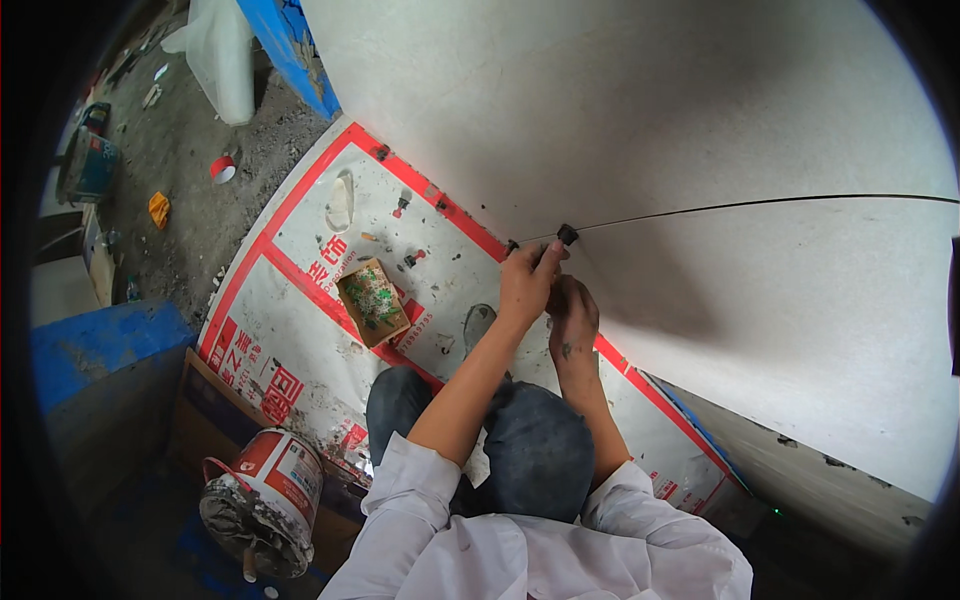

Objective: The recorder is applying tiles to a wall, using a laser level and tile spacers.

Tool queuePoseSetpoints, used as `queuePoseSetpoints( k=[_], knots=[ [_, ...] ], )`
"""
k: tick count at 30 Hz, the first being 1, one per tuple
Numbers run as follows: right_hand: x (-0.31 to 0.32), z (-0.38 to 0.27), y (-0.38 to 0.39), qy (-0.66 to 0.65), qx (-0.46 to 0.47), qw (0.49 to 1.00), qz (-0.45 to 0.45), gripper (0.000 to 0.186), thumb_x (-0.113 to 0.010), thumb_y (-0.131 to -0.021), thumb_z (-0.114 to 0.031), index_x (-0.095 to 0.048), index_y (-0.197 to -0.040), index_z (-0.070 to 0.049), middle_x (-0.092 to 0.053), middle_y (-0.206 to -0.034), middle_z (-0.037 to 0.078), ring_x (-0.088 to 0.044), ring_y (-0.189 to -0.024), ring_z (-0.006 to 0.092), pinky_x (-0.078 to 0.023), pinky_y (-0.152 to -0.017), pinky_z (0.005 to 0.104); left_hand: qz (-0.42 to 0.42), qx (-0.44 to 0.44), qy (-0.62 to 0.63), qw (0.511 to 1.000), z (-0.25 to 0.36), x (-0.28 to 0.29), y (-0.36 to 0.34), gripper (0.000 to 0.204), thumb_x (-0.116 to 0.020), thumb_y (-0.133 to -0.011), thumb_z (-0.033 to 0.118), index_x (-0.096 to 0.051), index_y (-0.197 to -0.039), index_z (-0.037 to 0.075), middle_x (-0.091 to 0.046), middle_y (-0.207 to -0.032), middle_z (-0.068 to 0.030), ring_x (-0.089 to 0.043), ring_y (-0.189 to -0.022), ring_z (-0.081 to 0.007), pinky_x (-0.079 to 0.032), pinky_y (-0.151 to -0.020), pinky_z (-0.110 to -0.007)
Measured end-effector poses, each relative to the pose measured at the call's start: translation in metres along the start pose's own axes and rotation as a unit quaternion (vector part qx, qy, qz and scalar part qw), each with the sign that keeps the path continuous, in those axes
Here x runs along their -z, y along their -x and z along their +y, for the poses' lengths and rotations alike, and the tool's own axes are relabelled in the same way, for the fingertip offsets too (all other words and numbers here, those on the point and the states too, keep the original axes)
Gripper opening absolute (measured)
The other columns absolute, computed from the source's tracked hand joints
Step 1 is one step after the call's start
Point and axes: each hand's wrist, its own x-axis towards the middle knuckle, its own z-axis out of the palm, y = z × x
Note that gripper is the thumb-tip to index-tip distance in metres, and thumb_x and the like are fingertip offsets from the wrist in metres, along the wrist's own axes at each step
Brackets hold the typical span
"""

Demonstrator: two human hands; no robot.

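Large pale wall panels (760,120) meet at a thin dark horizontal seam (760,203). My left hand (530,283) pinches a small black piece (567,235) at the seam. Another small dark piece (513,246) sits on the seam just left of it. My right hand (572,325) is curled just beneath, partly behind my left; what its fingertips hold is hidden. On the red-printed protective sheet (300,200), left of my hands, lie a small open box (370,305) of green and white bits and some little red-and-black pieces (415,258).
A paint bucket (270,470) with a cement-smeared tool is at lower left. A teal bucket (90,170), orange cloth (158,208), red tape roll (223,168) and white plastic sheeting (222,75) are on the rough floor. Blue-edged ledges (110,345) border the left.
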Motion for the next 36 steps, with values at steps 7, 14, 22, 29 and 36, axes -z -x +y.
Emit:
queuePoseSetpoints(
  k=[7,14,22,29,36],
  knots=[
    [-0.026,-0.021,-0.012,0.035,0.052,0.998,-0.003,0.033,-0.069,-0.111,-0.03,-0.075,-0.124,-0.001,-0.077,-0.11,0.007,-0.071,-0.094,0.0136,-0.057,-0.083,0.0309,-0.072,0.067,0.068,0.993,0.0,0.01,-0.003,0.04,-0.066,-0.111,0.036,-0.08,-0.104,-0.001,-0.075,-0.08,-0.0053,-0.067,-0.07,-0.0134,-0.053,-0.069,-0.032],
    [-0.05,-0.038,-0.035,-0.058,-0.003,0.998,0.023,0.029,-0.075,-0.108,-0.024,-0.075,-0.123,0.001,-0.076,-0.109,0.005,-0.069,-0.092,0.0128,-0.057,-0.079,0.0281,-0.071,0.076,0.013,0.995,0.012,0.012,-0.004,0.038,-0.068,-0.11,0.035,-0.079,-0.105,-0.001,-0.075,-0.078,-0.0052,-0.065,-0.071,-0.0119,-0.051,-0.069,-0.032],
    [-0.056,-0.033,-0.034,-0.048,0.008,0.999,0.016,0.031,-0.074,-0.109,-0.025,-0.073,-0.125,0.001,-0.075,-0.115,0.005,-0.069,-0.098,0.0135,-0.056,-0.085,0.0273,-0.049,0.102,0.06,0.992,-0.001,0.007,-0.004,0.038,-0.068,-0.109,0.033,-0.075,-0.096,-0.002,-0.069,-0.072,-0.0104,-0.061,-0.067,-0.017,-0.048,-0.064,-0.038],
    [-0.047,-0.026,-0.035,0.045,0.033,0.998,0.031,0.037,-0.065,-0.114,-0.031,-0.071,-0.133,0.0,-0.073,-0.122,0.007,-0.068,-0.109,0.016,-0.055,-0.094,0.03,0.047,0.012,0.008,0.999,0.0,-0.01,0.013,0.033,-0.07,-0.106,0.029,-0.075,-0.103,-0.003,-0.07,-0.086,-0.027,-0.069,-0.077,-0.0428,-0.052,-0.071,-0.049],
    [-0.044,-0.034,-0.034,-0.019,0.006,1.0,0.006,0.037,-0.059,-0.117,-0.035,-0.07,-0.133,-0.003,-0.072,-0.117,0.005,-0.068,-0.107,0.0177,-0.055,-0.096,0.0313,0.019,0.038,0.068,0.997,0.014,-0.004,0.009,0.029,-0.069,-0.106,0.024,-0.078,-0.115,-0.001,-0.074,-0.099,-0.0258,-0.072,-0.091,-0.0464,-0.056,-0.08,-0.048]
  ],
)
